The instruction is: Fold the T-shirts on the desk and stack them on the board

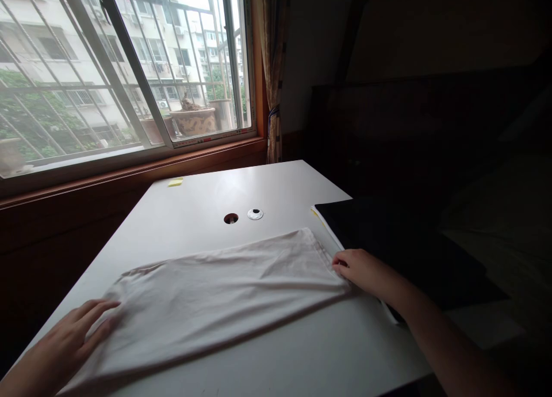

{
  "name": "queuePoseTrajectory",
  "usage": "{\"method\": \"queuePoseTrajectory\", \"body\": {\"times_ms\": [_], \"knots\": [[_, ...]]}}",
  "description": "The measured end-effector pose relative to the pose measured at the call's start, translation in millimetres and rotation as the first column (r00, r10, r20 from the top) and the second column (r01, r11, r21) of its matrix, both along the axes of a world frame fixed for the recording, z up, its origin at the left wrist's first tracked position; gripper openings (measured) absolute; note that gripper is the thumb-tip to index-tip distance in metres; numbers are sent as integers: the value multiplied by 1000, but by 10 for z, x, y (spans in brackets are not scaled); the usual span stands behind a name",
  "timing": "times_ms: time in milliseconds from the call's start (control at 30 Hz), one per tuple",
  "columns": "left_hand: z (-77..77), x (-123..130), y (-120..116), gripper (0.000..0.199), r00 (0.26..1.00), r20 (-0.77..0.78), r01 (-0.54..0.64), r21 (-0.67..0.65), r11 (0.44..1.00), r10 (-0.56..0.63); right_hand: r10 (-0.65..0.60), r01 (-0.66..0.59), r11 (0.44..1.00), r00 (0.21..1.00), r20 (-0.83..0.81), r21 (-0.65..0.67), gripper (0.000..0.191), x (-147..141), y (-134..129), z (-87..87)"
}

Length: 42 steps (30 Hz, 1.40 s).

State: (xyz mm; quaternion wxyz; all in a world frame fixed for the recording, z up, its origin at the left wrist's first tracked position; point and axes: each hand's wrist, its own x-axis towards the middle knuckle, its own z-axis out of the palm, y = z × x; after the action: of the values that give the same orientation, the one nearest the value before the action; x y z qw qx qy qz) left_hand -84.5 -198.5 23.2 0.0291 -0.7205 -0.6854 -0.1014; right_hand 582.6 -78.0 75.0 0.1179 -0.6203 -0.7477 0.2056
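A pale, folded piece of clothing (224,299) lies lengthwise across the white table, softly wrinkled; its exact kind does not show. At its left end, my left hand (80,336) rests with fingers stretched out and spread, the fingertips on the cloth. My right hand (360,270) is at the opposite end, its fingers curled in and closed on the edge of the fabric. The tips of those fingers are partly hidden.
Right of the cloth, a flat black item (388,236) with a white edge lies on the white table (194,216). Farther back are a round hole (231,218), a silvery round cover (255,214) and a yellow sticker (175,181). A barred window and tied curtain (272,98) stand behind.
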Motion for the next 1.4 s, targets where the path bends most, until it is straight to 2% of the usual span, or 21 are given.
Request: {"method": "queuePoseTrajectory", "body": {"times_ms": [67,167,267,333,467,633,800,900,1033,1200,1300,1400], "knots": [[-37,152,179,52,999,44,8,15,1000,-9,-39,39,999,999,-12,-16,16,-60,6,-84],[-214,317,375,60,999,50,-11,36,999,9,-129,124,988,990,-50,-87,11,-65,-26,-167],[-406,365,474,64,998,12,-55,31,998,54,-160,138,975,980,-120,-172,16,-34,-78,-217],[-465,345,496,64,997,-7,-80,1,997,80,-165,138,976,973,-161,-168,20,-12,-106,-256],[-418,291,489,64,996,-20,-86,-76,993,85,-155,144,987,970,-188,-70,20,56,-132,-365],[-354,285,487,64,993,-69,-106,-98,989,100,-127,127,991,992,-18,27,20,114,-163,-452],[-391,258,499,64,993,-79,-100,-97,990,92,-81,76,996,992,94,55,31,35,-159,-356],[-404,245,505,63,993,-76,-95,-94,991,88,-93,88,995,989,116,43,26,-51,-74,-255],[-398,252,505,62,994,-72,-91,-93,992,85,-112,110,993,991,68,34,24,-160,113,-213],[-389,265,500,62,995,-55,-87,-107,990,82,-157,151,987,980,-122,-55,37,-203,294,-336],[-385,261,496,62,995,-56,-92,-112,989,86,-207,205,978,966,-152,-34,46,-182,312,-407],[-383,232,496,62,993,-61,-103,-113,988,97,-224,223,975,967,-123,-18,34,-167,293,-443]]}}
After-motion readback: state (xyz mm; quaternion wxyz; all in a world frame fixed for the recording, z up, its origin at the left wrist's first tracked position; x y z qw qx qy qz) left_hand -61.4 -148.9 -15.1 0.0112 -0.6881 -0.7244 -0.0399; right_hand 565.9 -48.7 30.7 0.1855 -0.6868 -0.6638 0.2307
